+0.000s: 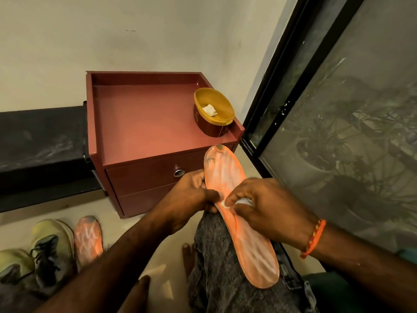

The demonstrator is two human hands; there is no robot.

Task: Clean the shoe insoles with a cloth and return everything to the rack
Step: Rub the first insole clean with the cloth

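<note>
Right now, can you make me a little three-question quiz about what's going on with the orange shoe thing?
1. True or false: the long orange foam insole lies flat on the floor.
2. Which hand presses the small white cloth on that insole? A) left hand B) right hand
3. Fill in: the round yellow tub with a white wad inside stands on the dark red wooden ______.

Key:
1. False; both hands hold it, resting on the grey-trousered knee.
2. B
3. Cabinet; near its right edge.
</note>
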